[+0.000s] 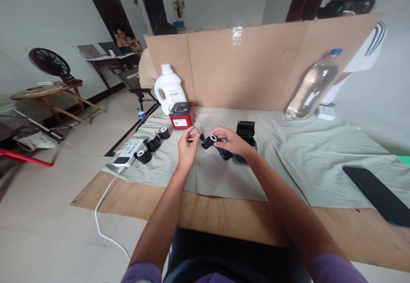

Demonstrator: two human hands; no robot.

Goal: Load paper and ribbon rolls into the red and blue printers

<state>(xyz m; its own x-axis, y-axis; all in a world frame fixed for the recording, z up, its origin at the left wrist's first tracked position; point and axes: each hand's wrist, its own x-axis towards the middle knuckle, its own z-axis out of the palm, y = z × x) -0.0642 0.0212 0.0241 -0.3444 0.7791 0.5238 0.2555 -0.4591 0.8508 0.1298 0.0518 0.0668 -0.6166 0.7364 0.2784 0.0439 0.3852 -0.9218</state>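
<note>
A small black roll (pixel 209 141) with a pale ring-shaped end is held above the cloth in front of me. My right hand (pixel 229 140) grips it from the right with fingers and thumb. My left hand (pixel 188 143) is pinched at the left of the roll, at a loose black strip (pixel 202 137) coming off it. Crumpled shiny black wrapping (pixel 225 153) lies below my right hand. Just beyond that hand stands a small black device (pixel 245 128) with its lid raised, partly hidden by my wrist. Several similar black rolls (pixel 164 133) rest to the left.
A red box-shaped device (pixel 182 115) and a white jug (pixel 169 88) stand behind. A white power strip (pixel 128 153) lies left, its cable trailing off the table. A cardboard screen (pixel 240 69) borders the back, with a clear bottle (pixel 314 86) rightward. A phone (pixel 378 195) lies right.
</note>
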